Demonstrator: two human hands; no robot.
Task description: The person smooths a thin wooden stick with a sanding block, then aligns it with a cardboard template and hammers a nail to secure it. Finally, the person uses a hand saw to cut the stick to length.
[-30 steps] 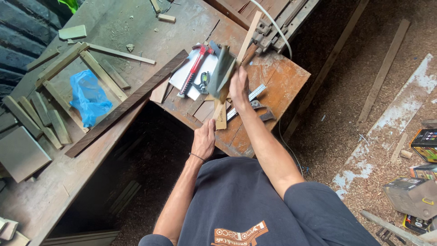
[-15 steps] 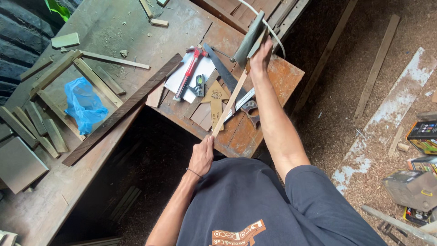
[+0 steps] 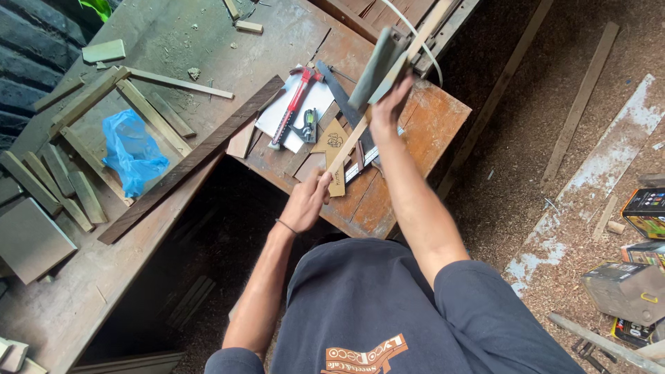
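A thin pale wooden strip (image 3: 344,149) slants up from the small rust-brown table (image 3: 422,131) toward the far edge of the view. My left hand (image 3: 308,201) grips the strip's near end, just above the table's front. My right hand (image 3: 388,105) is stretched out farther along it, closed around a grey-green block (image 3: 375,64) that is pressed against the strip's side. Under the strip lie a tan cardboard piece (image 3: 331,140) and a black metal square (image 3: 339,93).
A red-handled hammer (image 3: 291,105) lies on white paper (image 3: 313,98) on the table. The long grey workbench (image 3: 180,41) at left holds a dark plank (image 3: 194,158), wood offcuts and a blue plastic bag (image 3: 131,149). Boxes (image 3: 648,209) sit on the sawdust floor at right.
My right hand has slid the block along the strip, away from my body. My left hand has left the table edge and closed on the strip's near end.
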